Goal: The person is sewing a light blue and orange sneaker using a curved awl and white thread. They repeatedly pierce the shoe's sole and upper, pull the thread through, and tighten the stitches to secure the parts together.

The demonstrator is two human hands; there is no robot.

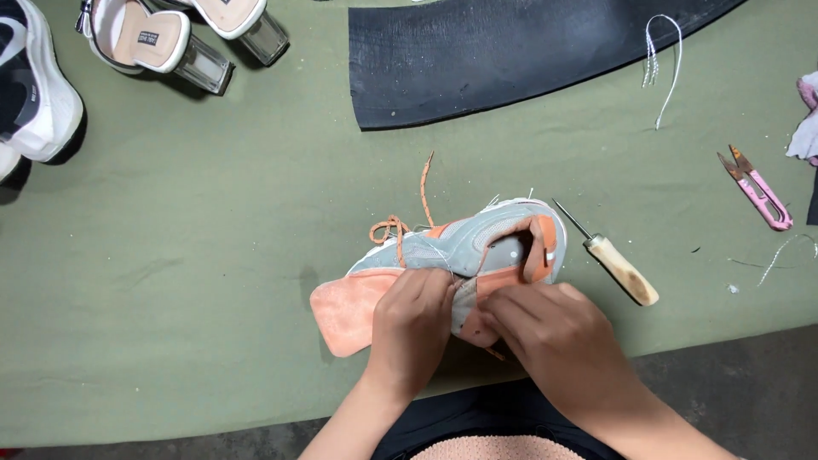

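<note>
Both gripping: left hand [411,328] and right hand [554,336] on sneaker [477,247] near green mat's [170,281] front edge, awl [615,264] just right.

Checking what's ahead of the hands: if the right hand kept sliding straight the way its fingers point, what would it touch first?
The right hand points up-left, already on the sneaker. Going straight on, it would probably meet the left hand first, right beside its fingertips.

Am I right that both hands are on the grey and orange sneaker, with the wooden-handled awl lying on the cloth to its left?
Not quite. In the head view the left hand and right hand do grip the grey and orange sneaker, but the wooden-handled awl lies on the green cloth to the sneaker's right, not its left.
</note>
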